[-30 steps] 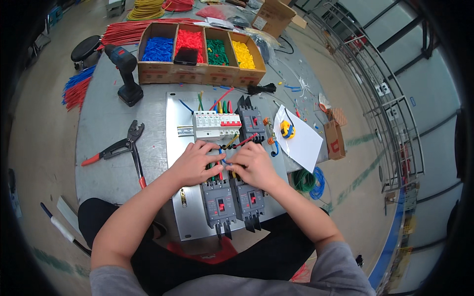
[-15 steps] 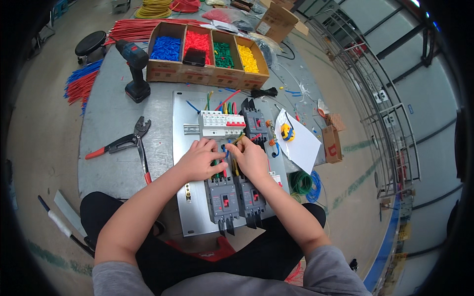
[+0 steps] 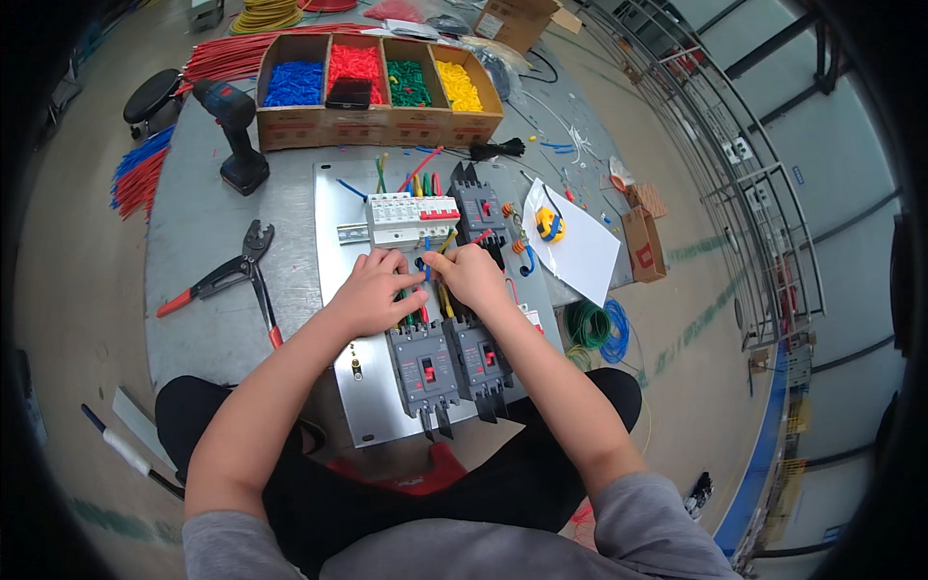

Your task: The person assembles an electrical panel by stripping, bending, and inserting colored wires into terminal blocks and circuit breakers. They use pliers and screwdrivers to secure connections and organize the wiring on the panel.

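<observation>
A metal mounting panel point(image 3: 333, 208) lies before me, its lower edge over my lap. My left hand point(image 3: 372, 290) is closed, fingertips and thumb at a short blue wire point(image 3: 427, 247) in the middle of the panel. From the other side my right hand point(image 3: 471, 280) pinches at the same wire. Above the hands sits a row of white miniature circuit breakers point(image 3: 398, 220) on a rail. Below them are two grey moulded-case breakers point(image 3: 425, 369), point(image 3: 478, 360), joined to green, red and yellow wires partly hidden by my fingers. Another grey breaker point(image 3: 478, 205) stands at the upper right.
Left of the panel lie a red-handled crimping tool point(image 3: 247, 266) and a cordless drill point(image 3: 237, 135). A cardboard box point(image 3: 362, 126) holds blue, red, green and yellow caps in compartments. Right of the panel, white paper point(image 3: 585, 256) bears a yellow tape measure point(image 3: 550, 224). Green and blue wire coils point(image 3: 587, 324) hang beyond.
The whole view has shifted, so the panel and table appear higher and further left. Both hands stay at the same spot among the wires, with only slight finger movement.
</observation>
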Demonstrator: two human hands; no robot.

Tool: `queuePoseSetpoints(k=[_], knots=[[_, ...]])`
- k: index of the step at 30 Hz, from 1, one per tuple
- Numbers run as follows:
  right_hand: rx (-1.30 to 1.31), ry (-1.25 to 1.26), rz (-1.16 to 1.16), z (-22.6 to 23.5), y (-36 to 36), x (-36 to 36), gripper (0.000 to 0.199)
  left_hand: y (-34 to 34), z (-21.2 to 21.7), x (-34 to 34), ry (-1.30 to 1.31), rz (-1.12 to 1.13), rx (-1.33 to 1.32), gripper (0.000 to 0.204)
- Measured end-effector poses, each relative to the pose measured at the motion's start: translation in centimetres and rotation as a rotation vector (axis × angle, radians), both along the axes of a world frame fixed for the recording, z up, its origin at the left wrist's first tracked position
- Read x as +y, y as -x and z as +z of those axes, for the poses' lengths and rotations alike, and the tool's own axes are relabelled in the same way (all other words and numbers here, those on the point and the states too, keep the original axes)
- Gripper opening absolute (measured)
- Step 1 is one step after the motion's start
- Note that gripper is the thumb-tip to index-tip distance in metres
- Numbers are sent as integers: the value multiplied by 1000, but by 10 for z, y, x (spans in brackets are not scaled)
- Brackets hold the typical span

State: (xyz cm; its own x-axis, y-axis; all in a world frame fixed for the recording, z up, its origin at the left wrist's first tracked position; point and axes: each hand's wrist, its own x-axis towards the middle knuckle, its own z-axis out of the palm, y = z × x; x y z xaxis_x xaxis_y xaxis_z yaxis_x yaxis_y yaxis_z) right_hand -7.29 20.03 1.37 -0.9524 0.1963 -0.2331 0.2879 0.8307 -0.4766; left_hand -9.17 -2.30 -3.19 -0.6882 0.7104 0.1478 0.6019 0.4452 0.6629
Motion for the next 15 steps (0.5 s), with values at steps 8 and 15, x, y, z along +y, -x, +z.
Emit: queuePoseSetpoints(k=[8, 15], knots=[[-114, -18, 4, 0, 10, -1, 55, 5, -3, 0, 46, -32, 11, 53], [-210, -65, 41, -11, 24, 7, 53, 8, 11, 6, 153, -65, -31, 55]])
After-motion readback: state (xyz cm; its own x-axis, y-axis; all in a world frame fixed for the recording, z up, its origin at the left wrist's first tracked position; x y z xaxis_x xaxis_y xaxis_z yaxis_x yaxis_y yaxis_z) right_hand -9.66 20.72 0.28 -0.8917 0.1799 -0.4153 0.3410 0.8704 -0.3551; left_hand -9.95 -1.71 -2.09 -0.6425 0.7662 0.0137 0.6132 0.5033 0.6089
